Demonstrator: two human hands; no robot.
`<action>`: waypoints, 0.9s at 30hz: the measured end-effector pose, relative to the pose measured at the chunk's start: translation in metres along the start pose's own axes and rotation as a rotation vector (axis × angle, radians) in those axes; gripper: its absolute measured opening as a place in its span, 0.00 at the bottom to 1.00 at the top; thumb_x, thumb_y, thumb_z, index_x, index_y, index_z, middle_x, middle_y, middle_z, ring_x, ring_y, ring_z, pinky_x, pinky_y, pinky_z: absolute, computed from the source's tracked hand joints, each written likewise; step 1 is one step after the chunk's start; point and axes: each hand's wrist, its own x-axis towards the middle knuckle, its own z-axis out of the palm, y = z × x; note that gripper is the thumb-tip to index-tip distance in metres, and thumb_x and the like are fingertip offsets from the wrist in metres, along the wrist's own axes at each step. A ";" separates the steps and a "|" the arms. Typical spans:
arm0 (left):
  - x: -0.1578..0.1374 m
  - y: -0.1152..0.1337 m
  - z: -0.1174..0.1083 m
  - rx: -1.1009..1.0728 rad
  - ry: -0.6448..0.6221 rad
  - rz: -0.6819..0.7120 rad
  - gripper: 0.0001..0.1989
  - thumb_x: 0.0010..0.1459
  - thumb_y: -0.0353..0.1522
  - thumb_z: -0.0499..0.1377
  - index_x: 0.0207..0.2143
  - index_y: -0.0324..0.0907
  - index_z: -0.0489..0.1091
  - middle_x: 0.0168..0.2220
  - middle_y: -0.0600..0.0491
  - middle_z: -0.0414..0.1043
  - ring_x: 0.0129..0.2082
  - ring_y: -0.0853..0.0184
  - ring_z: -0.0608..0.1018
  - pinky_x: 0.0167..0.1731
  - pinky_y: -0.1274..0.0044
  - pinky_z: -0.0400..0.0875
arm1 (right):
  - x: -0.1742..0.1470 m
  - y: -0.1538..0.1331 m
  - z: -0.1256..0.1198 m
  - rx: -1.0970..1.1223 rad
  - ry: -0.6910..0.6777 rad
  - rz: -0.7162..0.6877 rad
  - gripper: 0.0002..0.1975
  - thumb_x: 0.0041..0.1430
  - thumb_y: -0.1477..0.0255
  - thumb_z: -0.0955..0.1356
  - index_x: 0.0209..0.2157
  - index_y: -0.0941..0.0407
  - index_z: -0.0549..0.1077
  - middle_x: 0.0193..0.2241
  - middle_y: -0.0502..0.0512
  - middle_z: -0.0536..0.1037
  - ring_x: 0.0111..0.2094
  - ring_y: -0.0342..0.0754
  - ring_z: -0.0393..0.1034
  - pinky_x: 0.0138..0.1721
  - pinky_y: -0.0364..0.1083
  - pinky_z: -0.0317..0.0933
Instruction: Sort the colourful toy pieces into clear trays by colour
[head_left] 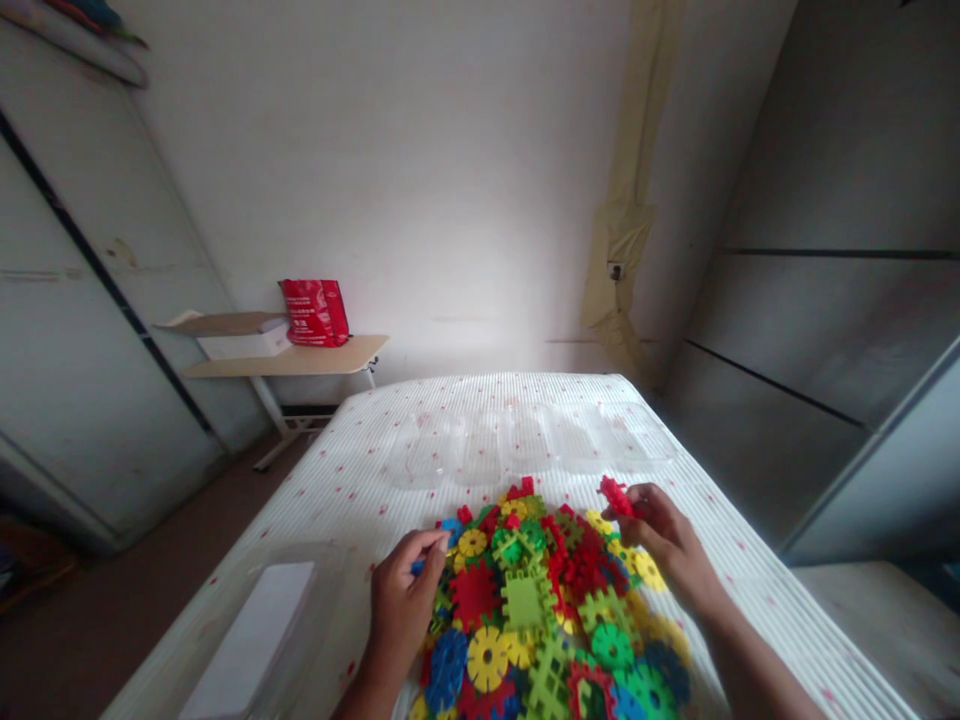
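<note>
Rt hand pinches a red pc at the far right edge of a mixed pile of plastic pcs on striped cloth. Lt hand, thumb & fingers drawn together, is at the pile's left edge; can't tell if it grips a blue pc. Step in hand, apparently: picking out pcs. Next move prob. calls for a firm pinch, red pc kept clear of nbrs.
</note>
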 end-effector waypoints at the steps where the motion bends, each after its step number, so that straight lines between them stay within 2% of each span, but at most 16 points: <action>1: 0.000 0.000 0.000 -0.002 -0.002 -0.003 0.13 0.55 0.40 0.55 0.32 0.41 0.74 0.30 0.51 0.77 0.31 0.64 0.77 0.33 0.77 0.71 | 0.000 0.001 0.000 -0.008 -0.021 0.010 0.16 0.51 0.62 0.69 0.38 0.54 0.64 0.29 0.53 0.75 0.28 0.47 0.70 0.29 0.45 0.63; 4: 0.000 0.000 0.001 -0.004 -0.004 -0.008 0.13 0.56 0.40 0.54 0.32 0.42 0.74 0.31 0.51 0.77 0.32 0.64 0.78 0.33 0.77 0.71 | 0.000 0.005 0.001 -0.058 -0.083 0.025 0.23 0.51 0.61 0.68 0.47 0.55 0.64 0.33 0.56 0.77 0.34 0.51 0.72 0.35 0.48 0.66; 9: 0.001 0.003 0.001 -0.007 0.005 -0.006 0.14 0.55 0.40 0.54 0.31 0.41 0.74 0.30 0.51 0.77 0.31 0.64 0.78 0.32 0.77 0.72 | -0.003 0.013 0.016 -0.304 -0.092 -0.071 0.19 0.56 0.60 0.63 0.46 0.56 0.67 0.39 0.56 0.77 0.40 0.52 0.71 0.41 0.49 0.65; 15: 0.001 0.005 0.000 -0.021 0.024 -0.005 0.14 0.55 0.40 0.54 0.31 0.41 0.75 0.30 0.51 0.77 0.30 0.65 0.78 0.32 0.77 0.72 | -0.006 0.010 0.044 -0.615 -0.077 -0.153 0.16 0.58 0.63 0.61 0.46 0.53 0.67 0.40 0.56 0.77 0.40 0.52 0.71 0.40 0.49 0.63; 20: 0.001 0.005 0.000 -0.035 0.027 -0.009 0.14 0.55 0.40 0.55 0.31 0.41 0.75 0.29 0.51 0.78 0.30 0.65 0.78 0.32 0.77 0.72 | -0.005 -0.001 0.061 -0.786 -0.119 -0.133 0.13 0.57 0.65 0.62 0.43 0.52 0.70 0.35 0.54 0.78 0.35 0.51 0.72 0.34 0.46 0.61; 24: 0.001 0.007 0.000 -0.032 0.019 0.013 0.14 0.55 0.39 0.54 0.31 0.41 0.75 0.29 0.50 0.78 0.30 0.65 0.78 0.32 0.77 0.73 | -0.006 -0.005 0.064 -0.794 -0.153 -0.086 0.09 0.54 0.68 0.63 0.37 0.52 0.71 0.28 0.51 0.76 0.29 0.48 0.70 0.28 0.43 0.58; 27: 0.001 0.008 0.000 -0.028 0.012 0.029 0.13 0.56 0.39 0.54 0.30 0.41 0.74 0.29 0.51 0.78 0.30 0.65 0.78 0.32 0.77 0.73 | -0.007 -0.008 0.063 -0.638 -0.148 -0.078 0.07 0.54 0.68 0.64 0.35 0.53 0.70 0.26 0.49 0.75 0.27 0.46 0.68 0.27 0.43 0.58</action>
